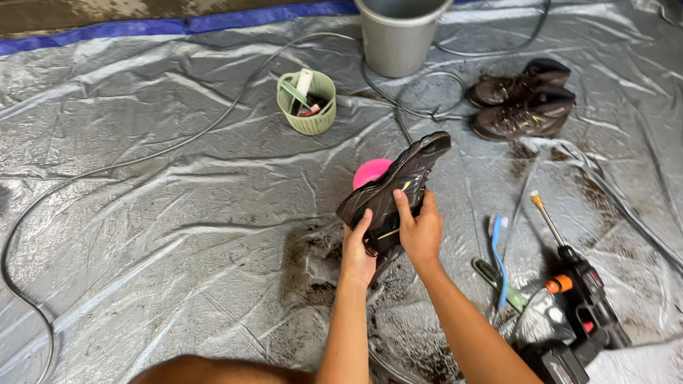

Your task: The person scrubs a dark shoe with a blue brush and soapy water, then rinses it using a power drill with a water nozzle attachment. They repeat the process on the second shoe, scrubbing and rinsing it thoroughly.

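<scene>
Both my hands are on one dark brown shoe (pixel 394 188), held up above the tarp (pixel 164 207) about mid-frame. My left hand (pixel 356 254) grips the lower end from underneath, fingers wrapped around, thumb up along the side. My right hand (pixel 419 232) is closed on the same end from the other side, thumb pressed on the upper. The shoe is tilted, far end pointing up and to the right, side face toward me. Low-cut trail type, dark brown to black, with thin yellow-green accent stripes on the side panel; surface looks wet and glossy. Can't tell which end is toe. Just behind it, partly hidden, sits a pink round thing (pixel 371 172). Tarp directly under my hands is streaked with dirt and water. Second pair of brown shoes (pixel 523 100) lies well apart, up right. Grey bucket (pixel 401 26) at top centre, green basket (pixel 307 102) with brushes to its left. Blue brush (pixel 497 249) and a black pressure-washer gun (pixel 579 291) lie to my right. Hose (pixel 128 163) loops across the left side.
</scene>
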